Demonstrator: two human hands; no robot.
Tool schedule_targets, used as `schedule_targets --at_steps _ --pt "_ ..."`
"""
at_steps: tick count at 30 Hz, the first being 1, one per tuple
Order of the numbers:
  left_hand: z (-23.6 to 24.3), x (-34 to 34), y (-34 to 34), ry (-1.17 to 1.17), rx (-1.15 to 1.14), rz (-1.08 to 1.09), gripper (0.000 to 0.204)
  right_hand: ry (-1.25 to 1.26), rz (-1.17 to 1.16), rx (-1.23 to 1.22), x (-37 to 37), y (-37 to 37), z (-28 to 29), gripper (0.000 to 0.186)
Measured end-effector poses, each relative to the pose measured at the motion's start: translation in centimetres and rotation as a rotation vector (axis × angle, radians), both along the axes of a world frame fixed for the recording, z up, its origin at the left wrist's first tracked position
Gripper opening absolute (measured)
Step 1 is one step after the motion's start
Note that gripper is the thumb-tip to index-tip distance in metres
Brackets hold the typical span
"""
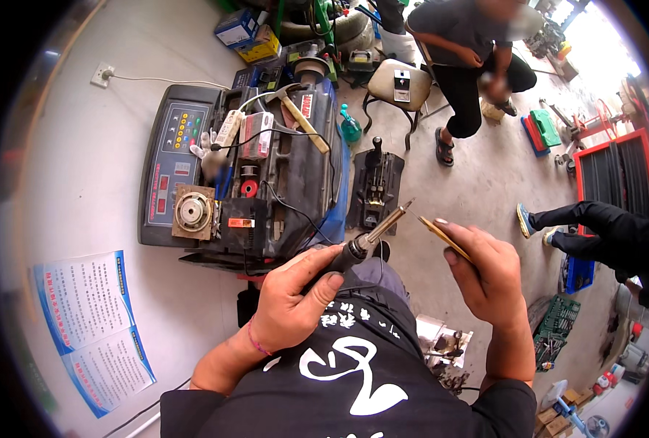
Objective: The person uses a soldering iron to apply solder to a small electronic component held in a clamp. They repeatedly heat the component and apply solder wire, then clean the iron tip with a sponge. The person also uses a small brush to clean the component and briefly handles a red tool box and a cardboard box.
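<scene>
Head view is showing the left hand [295, 292] wrapping bent fingers and a thumb around the dark, rounded handle of a soldering iron [374, 236], whose slim metal barrel is slanting toward the far right. The right hand [488, 270] is pinching a slender, golden pointed tool [438, 232], its tip sitting near the iron's tip. Both forearms are rising from the near side, elbows bending outward. Left of the iron, a wooden-handled hammer [304, 124] is lying on a plastic-topped machine [175, 146].
</scene>
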State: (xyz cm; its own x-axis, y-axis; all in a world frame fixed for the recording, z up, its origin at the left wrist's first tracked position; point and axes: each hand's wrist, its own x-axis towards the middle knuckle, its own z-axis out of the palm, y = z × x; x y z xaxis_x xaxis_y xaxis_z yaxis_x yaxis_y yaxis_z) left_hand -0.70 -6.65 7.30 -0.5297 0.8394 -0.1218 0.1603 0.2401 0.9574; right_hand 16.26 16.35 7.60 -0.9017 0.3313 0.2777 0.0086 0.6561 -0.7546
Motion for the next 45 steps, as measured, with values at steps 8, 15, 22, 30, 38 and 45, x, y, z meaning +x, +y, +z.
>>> schedule_targets --at_steps 8,15,22,30,38,45 --pt "0.6 0.9 0.3 -0.161 -0.054 0.016 0.038 0.055 0.020 0.017 0.8 1.3 -0.3 0.034" --pt "0.4 1.4 1.0 -0.123 -0.002 0.040 0.036 0.052 0.051 -0.016 0.7 2.2 -0.1 0.033" --pt "0.1 1.0 1.5 0.053 0.020 0.033 0.036 0.005 0.005 -0.022 1.1 2.9 -0.3 0.036" --pt "-0.7 0.8 2.2 0.335 0.125 0.124 0.037 0.095 -0.066 -0.005 1.3 2.7 -1.1 0.034" --pt "-0.6 0.6 2.9 0.505 0.137 0.113 0.035 0.114 -0.096 0.074 1.0 2.0 -1.9 0.037" --pt "-1.6 0.6 2.8 0.410 0.144 0.114 0.028 0.110 -0.169 -0.187 2.2 1.5 -2.5 0.031"
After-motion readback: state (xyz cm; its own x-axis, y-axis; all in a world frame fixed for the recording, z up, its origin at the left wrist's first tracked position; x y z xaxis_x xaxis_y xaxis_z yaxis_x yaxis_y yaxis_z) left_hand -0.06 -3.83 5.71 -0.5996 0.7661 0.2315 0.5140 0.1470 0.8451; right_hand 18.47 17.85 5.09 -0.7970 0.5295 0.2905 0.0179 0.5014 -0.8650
